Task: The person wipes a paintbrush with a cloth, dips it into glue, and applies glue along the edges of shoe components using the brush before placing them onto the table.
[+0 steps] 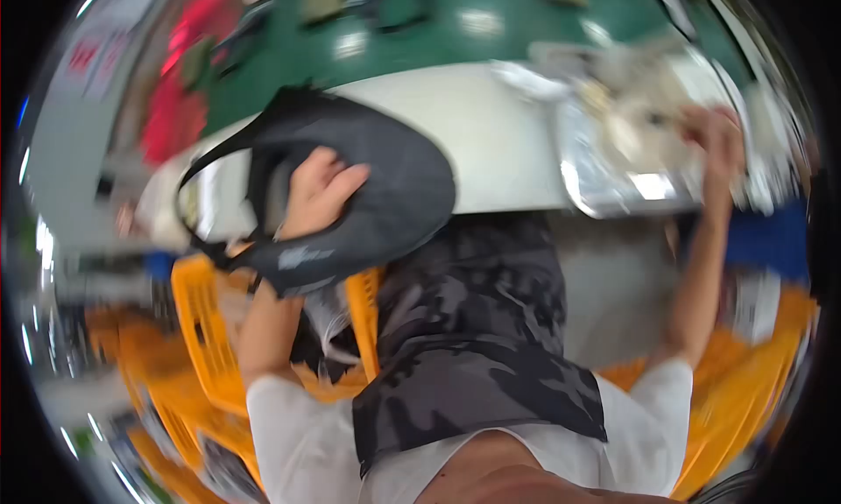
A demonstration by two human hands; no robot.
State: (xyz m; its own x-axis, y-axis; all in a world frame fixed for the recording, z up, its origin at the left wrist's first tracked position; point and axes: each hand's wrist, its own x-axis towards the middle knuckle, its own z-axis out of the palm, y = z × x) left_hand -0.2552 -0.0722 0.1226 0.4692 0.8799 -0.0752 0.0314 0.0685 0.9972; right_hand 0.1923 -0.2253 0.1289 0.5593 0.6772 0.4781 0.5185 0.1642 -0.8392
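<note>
A black bag with a rounded body and a looped strap lies partly over the table's near edge. My left hand comes up through its opening, with the black material crossing my wrist. Its fingers are curled against the bag. On the right, a shiny metal tray holds blurred pale items that I cannot name. Over the tray's right side is my right hand, fingers pointing down toward those items. Motion smears them, so what they hold, if anything, does not show.
A white table runs across in front of me. Yellow plastic crates stand below on both sides, the left one with clear plastic inside. Beyond is a green floor with blurred objects; a red item sits far left.
</note>
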